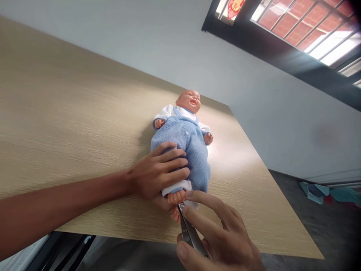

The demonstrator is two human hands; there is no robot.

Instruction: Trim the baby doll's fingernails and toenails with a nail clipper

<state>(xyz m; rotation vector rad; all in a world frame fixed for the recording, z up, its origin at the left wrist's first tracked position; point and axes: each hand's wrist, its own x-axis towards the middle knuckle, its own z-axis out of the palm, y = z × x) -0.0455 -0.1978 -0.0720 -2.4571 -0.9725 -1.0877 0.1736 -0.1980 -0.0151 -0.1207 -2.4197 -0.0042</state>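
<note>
A baby doll [184, 145] in a blue fleece suit with white sleeves lies on its back on the wooden table [70, 131], head toward the far edge. My left hand [158, 171] wraps around the doll's near leg, fingers closed over the blue fabric just above its bare foot [176, 196]. My right hand [217, 235] pinches a metal nail clipper [189, 231], thumb beneath and fingers on top. The clipper's tip touches the toes of that foot.
The table's near edge runs just below my hands, with dark floor past its right side. A grey wall rises behind the table, with a barred window [296, 26] at top right. Blue and red cloth [327, 194] lies on the floor at right.
</note>
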